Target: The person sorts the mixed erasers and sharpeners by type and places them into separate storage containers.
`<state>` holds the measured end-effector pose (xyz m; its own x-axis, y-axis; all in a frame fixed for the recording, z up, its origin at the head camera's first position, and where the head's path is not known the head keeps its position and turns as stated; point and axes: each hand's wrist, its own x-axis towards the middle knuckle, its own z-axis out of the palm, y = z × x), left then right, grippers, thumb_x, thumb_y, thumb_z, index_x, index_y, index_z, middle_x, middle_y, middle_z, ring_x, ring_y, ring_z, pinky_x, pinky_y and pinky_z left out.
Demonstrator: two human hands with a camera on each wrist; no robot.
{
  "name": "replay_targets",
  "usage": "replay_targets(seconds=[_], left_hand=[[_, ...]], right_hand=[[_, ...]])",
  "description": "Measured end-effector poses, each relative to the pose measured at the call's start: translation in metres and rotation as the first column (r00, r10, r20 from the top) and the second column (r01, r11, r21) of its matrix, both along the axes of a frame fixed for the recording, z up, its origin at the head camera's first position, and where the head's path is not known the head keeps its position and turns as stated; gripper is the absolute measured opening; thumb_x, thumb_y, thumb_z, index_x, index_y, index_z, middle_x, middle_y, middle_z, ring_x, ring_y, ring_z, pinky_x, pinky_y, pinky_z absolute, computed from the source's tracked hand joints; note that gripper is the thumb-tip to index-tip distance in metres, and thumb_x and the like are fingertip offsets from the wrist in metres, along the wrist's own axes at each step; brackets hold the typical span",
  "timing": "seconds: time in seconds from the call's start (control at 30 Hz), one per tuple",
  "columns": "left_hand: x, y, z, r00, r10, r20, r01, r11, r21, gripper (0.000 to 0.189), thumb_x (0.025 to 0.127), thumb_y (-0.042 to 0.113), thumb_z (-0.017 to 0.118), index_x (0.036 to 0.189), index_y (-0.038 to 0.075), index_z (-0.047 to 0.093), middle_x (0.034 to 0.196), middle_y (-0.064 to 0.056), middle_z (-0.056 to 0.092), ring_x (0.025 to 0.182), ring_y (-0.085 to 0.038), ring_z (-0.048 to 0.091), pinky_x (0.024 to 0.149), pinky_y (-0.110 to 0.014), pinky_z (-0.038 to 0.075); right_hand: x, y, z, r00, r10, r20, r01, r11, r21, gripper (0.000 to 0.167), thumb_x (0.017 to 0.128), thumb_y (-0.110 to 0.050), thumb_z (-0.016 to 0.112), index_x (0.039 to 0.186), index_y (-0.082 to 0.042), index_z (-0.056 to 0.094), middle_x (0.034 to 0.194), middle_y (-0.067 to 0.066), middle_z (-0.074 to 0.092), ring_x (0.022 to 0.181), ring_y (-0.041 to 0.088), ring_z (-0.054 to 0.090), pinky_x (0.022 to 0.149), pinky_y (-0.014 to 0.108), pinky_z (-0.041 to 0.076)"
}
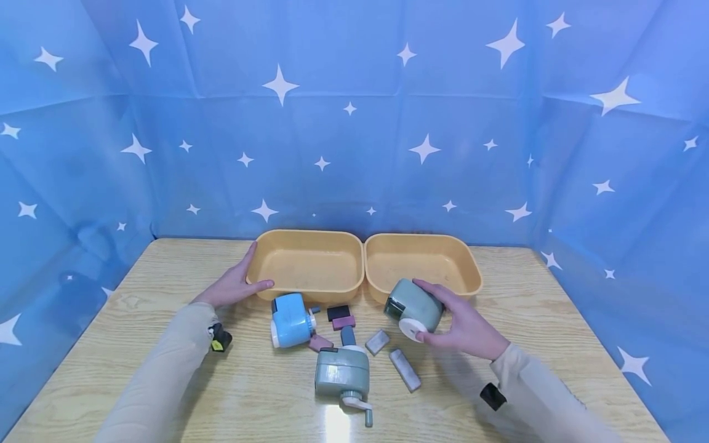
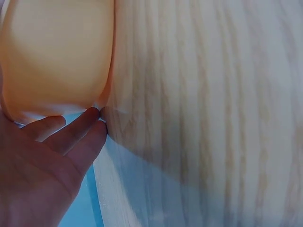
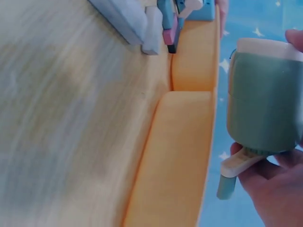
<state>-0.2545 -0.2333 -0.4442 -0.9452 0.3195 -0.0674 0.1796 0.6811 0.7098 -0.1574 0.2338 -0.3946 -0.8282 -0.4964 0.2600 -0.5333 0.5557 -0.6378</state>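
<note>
My right hand (image 1: 466, 321) grips a grey-green hand-crank pencil sharpener (image 1: 422, 303), held tilted in front of the right-hand bin (image 1: 471, 277). In the right wrist view, the sharpener's pale crank (image 3: 239, 163) sticks out beside my fingers. At the left end of the other orange bin (image 1: 310, 288), my left hand (image 1: 231, 286) rests with fairly straight fingers against the outside wall and the thumb near the front rim. A blue pencil sharpener (image 1: 292, 321) stands just before that bin. Nearer me sits a second grey-green sharpener (image 1: 342, 372), its crank towards me.
Between the sharpeners lie small blocks: a black one (image 1: 338, 312), a magenta one (image 1: 344, 322), a pink one (image 1: 320, 343), a dark blue-grey one (image 1: 348, 336) and two grey ones (image 1: 378, 342). A blue star-patterned curtain (image 1: 343, 135) encloses the wooden table (image 1: 266, 394).
</note>
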Motion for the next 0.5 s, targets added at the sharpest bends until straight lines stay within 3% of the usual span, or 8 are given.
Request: replay_targets(seconds=[0.5], left_hand=[[0.000, 0.000, 0.000, 1.000, 0.003, 0.003, -0.003, 1.000, 0.002, 0.106, 0.091, 0.044, 0.065, 0.153, 0.008, -0.014, 0.157, -0.027, 0.001, 0.140, -0.047, 0.014, 0.109, -0.058, 0.018]], right_hand=[[-0.019, -0.003, 0.024, 0.999, 0.049, 0.010, -0.049, 0.999, 0.022, 0.083, 0.077, -0.022, 0.082, 0.147, -0.010, 0.040, 0.133, 0.012, 0.052, 0.097, 0.021, 0.054, 0.073, 0.040, 0.050]])
